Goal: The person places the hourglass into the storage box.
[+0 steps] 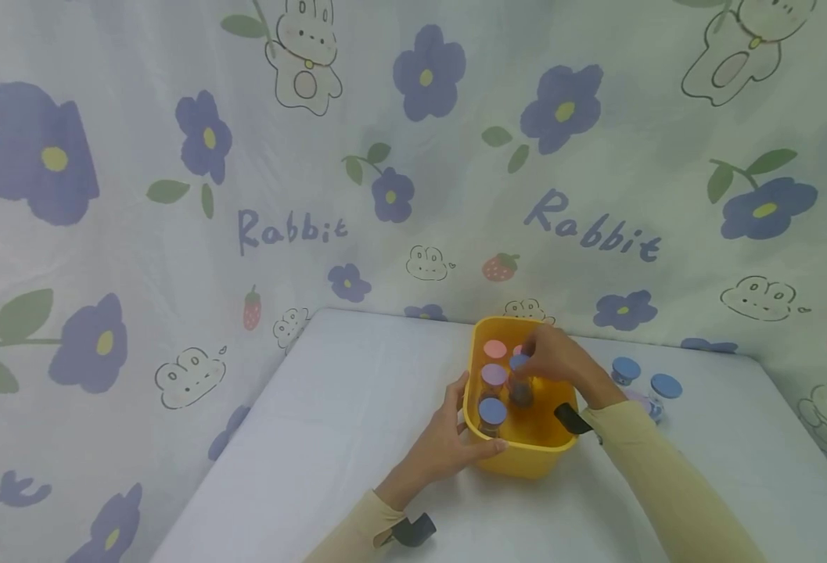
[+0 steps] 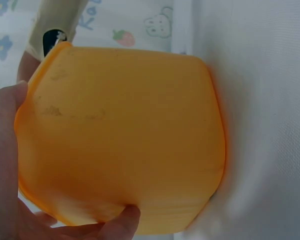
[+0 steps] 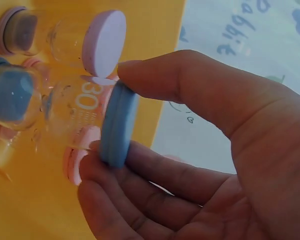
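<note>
A person's left hand (image 1: 441, 442) steadies a yellow bin (image 1: 519, 465) at its near left corner, the thumb along the near rim and the other fingers bent against the left wall, gripping it from outside.

The right hand (image 1: 559, 358) reaches in over the bin's right wall. Its thumb and fingers pinch the blue cap of a sand timer (image 3: 80, 107), open only as wide as that cap. This timer is within the bin, right of the lavender-capped timer (image 1: 494, 374); its clear glass bears a printed "30", and blue shows in the bulb farthest from the hand. Whether its base touches the bin's floor cannot be told.

Also inside the bin, two pink-capped timers, one at the far left (image 1: 494, 349) and one beside it partly hidden by the right hand, stand at the far end. The lavender-capped timer stands along the left wall, and another blue-capped timer (image 1: 492, 411) sits in the near left corner.

Right of the bin, on the white table (image 1: 357, 391), are two blue caps (image 1: 666, 385) and a lavender piece partly hidden by the right arm. Behind the bin hangs a cloth (image 1: 455, 156) printed with rabbits and flowers.
</note>
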Motion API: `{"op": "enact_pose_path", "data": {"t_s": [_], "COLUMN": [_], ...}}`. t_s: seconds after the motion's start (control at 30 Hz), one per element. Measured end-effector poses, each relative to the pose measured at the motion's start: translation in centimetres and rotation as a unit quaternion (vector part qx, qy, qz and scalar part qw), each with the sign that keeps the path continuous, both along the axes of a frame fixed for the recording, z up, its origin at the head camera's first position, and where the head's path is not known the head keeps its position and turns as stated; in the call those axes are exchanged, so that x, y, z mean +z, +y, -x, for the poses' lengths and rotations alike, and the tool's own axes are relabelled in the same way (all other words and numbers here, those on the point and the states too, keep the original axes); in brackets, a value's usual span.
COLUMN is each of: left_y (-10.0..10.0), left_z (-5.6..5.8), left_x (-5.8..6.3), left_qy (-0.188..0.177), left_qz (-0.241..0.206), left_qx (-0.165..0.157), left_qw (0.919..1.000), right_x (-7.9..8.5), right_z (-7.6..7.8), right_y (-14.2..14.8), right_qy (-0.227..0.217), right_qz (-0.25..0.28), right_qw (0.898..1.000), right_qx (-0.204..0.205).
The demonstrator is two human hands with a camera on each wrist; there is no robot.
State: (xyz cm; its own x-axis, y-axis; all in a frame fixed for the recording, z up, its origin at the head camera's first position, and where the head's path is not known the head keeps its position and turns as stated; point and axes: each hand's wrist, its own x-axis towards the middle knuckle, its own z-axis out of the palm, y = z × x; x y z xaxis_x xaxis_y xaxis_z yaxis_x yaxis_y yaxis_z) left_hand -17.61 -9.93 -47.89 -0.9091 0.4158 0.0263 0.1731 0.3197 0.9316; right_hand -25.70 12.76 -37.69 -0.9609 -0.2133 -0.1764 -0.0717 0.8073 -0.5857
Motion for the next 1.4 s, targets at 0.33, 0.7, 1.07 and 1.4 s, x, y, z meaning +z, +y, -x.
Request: {"op": "enact_pose_path", "data": {"t_s": [0.33, 0.7, 1.07, 1.4], "left_y": [-0.1, 0.0, 0.0, 0.0], "left_z": [0.0, 0.0, 0.0, -0.1], "left_x": [-0.1, -0.2, 0.1, 0.1], "left_qy": [0.005, 0.009, 0.009, 0.003], "left_qz": [-0.005, -0.001, 0.000, 0.004], "left_qx": [-0.002, -0.003, -0.005, 0.001], "left_qw": [1.0000, 1.0000, 0.9999, 1.0000], "right_x": [-0.3, -1.0, -1.0, -1.0], "right_z": [-0.1, 0.1, -0.1, -0.1], "right_y": [-0.3, -0.8, -1.2, -1.2], "right_qy": [-0.025, -0.020, -0.016, -0.021], "right_qz": [-0.003, -0.025, -0.047, -0.045], "right_qw": [1.000, 0.999, 0.999, 0.999], "right_qx": [-0.006, -0.003, 0.001, 0.000]}}
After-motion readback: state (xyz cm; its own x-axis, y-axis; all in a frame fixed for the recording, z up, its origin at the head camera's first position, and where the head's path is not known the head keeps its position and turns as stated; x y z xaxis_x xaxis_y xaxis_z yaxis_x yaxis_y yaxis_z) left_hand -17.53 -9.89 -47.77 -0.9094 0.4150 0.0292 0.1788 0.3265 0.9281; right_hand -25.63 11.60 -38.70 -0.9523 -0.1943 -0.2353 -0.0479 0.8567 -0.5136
